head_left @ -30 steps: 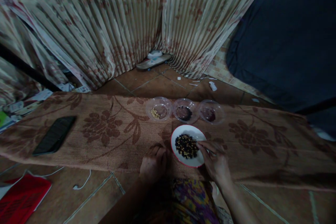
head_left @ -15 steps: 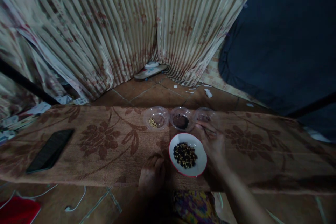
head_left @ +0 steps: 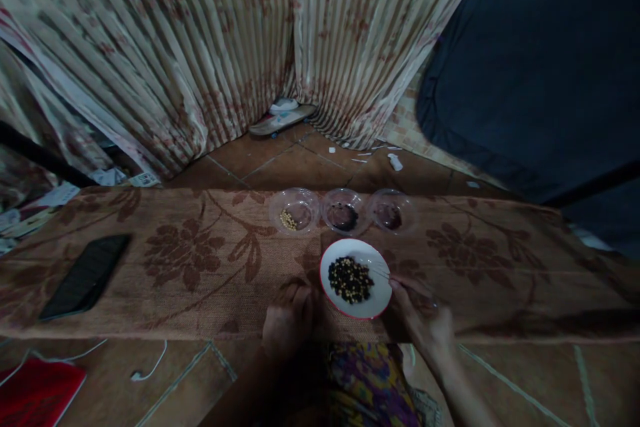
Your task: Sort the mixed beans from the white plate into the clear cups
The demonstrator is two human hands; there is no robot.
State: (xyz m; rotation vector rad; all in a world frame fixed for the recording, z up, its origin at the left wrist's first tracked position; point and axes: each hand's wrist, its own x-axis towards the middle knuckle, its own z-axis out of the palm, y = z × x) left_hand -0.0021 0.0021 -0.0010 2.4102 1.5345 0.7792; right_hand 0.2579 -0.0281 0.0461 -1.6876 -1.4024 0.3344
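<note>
Striped, gathered curtains hang beyond both hands, and coarse woven cloth with dark flowers lies beneath them. Right of the left hand, which curls into a loose fist with nothing visible in it, sits a smooth white bowl with a red rim, holding mixed black and pale beans. At its right edge, the right hand pinches a slim, tweezer-like tool pointing inward. Beans so small and rounded probably call for a light, even squeeze; too much pressure could make them skid across the glaze. Three clear, thin-walled round cups stand beyond the hands, apparently light and easily nudged.
</note>
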